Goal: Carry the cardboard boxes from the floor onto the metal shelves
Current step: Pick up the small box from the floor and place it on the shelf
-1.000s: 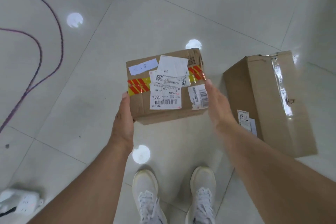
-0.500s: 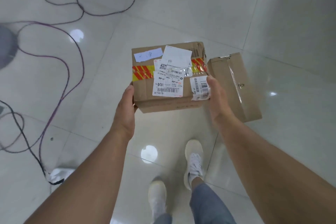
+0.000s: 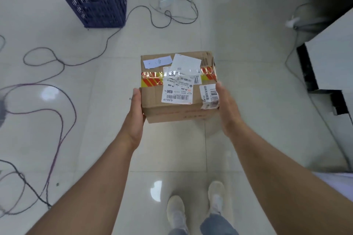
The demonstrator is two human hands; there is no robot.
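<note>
A small cardboard box with white shipping labels and a red-and-yellow tape band is held in the air in front of me, above the tiled floor. My left hand presses flat against its left side. My right hand clamps its right side, thumb on a barcode label. The box's underside and my fingers behind it are hidden. No metal shelf shows in this view.
A dark blue perforated crate stands at the far left. Loose cables loop over the floor at left and ahead. A white unit with a black edge stands at the right. My shoes are below.
The box has risen with both hands still on it. The view has turned: the second, larger box on the floor has left the frame, and the blue crate and white unit have come in.
</note>
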